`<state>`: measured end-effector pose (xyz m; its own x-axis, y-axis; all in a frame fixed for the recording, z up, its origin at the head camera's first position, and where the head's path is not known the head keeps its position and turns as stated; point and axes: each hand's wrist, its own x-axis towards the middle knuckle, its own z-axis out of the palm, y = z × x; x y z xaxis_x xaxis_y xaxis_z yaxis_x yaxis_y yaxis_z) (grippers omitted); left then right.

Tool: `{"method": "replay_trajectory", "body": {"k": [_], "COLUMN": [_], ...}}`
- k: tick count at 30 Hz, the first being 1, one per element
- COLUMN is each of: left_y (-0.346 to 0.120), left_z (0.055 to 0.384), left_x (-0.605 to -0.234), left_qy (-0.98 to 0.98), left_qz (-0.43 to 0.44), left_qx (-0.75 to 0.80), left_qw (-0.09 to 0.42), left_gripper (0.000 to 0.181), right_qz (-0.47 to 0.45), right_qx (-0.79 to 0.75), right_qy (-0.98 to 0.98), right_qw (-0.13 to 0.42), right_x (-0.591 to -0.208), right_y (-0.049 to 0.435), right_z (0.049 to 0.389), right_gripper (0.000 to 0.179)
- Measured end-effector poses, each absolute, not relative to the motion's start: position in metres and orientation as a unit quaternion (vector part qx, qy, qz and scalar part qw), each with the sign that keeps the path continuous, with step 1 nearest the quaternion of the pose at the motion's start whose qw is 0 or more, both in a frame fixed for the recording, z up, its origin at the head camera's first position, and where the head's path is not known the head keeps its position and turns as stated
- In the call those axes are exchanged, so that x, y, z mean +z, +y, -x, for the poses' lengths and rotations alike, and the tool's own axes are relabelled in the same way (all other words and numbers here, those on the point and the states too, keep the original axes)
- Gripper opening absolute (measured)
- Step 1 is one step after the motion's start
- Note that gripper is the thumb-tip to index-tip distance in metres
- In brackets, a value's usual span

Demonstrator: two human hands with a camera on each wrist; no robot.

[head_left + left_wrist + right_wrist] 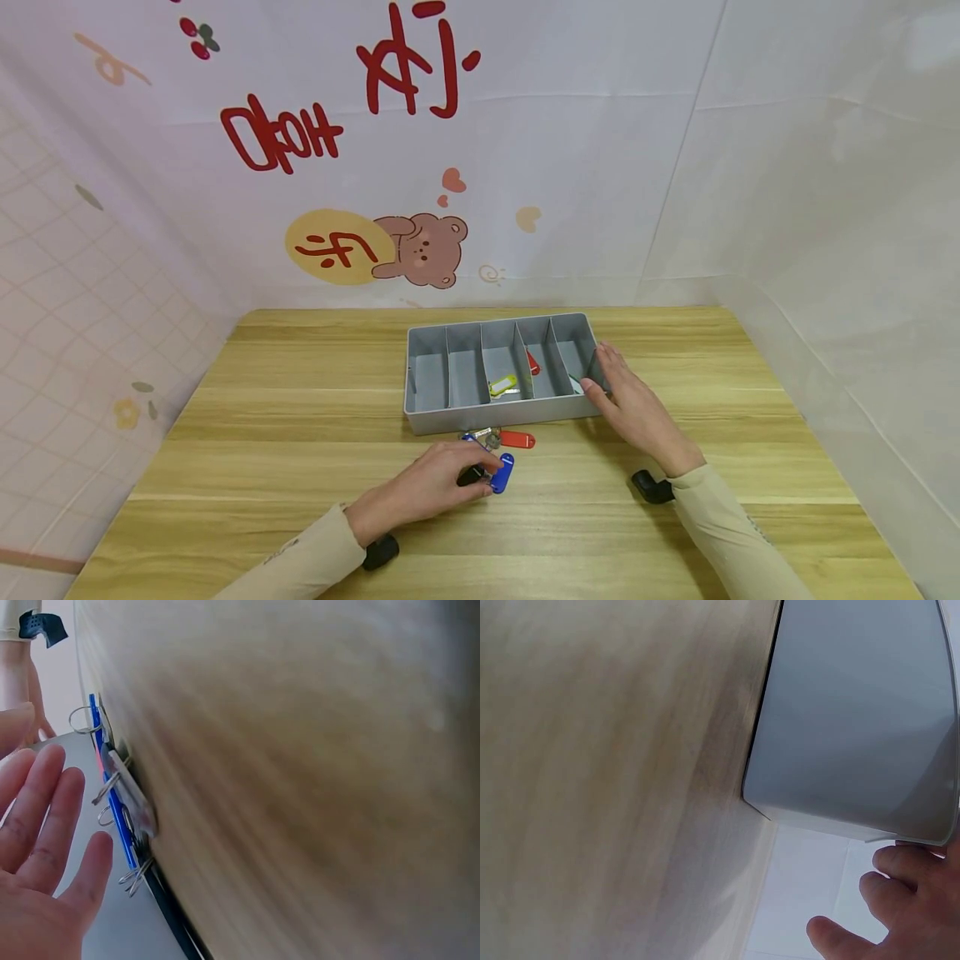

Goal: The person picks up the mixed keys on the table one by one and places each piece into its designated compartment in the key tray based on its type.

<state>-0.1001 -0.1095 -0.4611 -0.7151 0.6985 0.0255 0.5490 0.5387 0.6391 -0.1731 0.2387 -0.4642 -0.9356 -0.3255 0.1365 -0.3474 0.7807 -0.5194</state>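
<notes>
In the head view my left hand [431,483] is over several keys with tags, in front of a grey divided tray [450,421]. Beside its fingertips lie a blue key tag [502,473] and a black-headed key [471,476]. A red key tag [517,439] and a silver key [482,433] sit against the tray's front. In the left wrist view, the fingers [52,817] are spread and loosely bent, holding nothing, near the split rings. At the tray's right end rests my right hand [637,408], its thumb over the front corner and fingers along the end wall.
The tray has several compartments. The middle one holds a yellow key tag [502,385], the one right of it a red tag [533,362]. A thin greenish piece [576,383] lies in the rightmost. A white printed sheet [585,167] stands behind the wooden table [300,400].
</notes>
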Motion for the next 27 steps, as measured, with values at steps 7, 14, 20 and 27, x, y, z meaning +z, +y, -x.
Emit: {"method": "replay_trajectory", "body": {"k": [7,14,20,27], "left_y": [-0.107,-0.1034,-0.1015,-0.1], "left_z": [0.1011,0.1021,0.1029,0.104], "left_x": [-0.4626,-0.4635,-0.4649,-0.4647], "left_qy": [0.873,0.881,0.884,0.878], "left_qz": [-0.368,-0.378,-0.386,-0.411], "left_qx": [0.3,0.269,0.248,0.235], "left_qw": [0.112,0.097,0.09,0.076], "left_gripper": [0.023,0.017,0.014,0.008], "right_qz": [-0.178,-0.18,-0.179,-0.176], "right_qx": [0.278,0.278,0.278,0.281], "right_qy": [-0.944,-0.943,-0.943,-0.943], "right_qw": [0.02,0.021,0.018,0.014], "right_x": [-0.4639,-0.4633,-0.4627,-0.4621], "right_y": [0.2386,0.2385,0.2381,0.2378], "right_z": [0.1732,0.1731,0.1729,0.1722], "right_gripper": [0.079,0.079,0.079,0.08]}}
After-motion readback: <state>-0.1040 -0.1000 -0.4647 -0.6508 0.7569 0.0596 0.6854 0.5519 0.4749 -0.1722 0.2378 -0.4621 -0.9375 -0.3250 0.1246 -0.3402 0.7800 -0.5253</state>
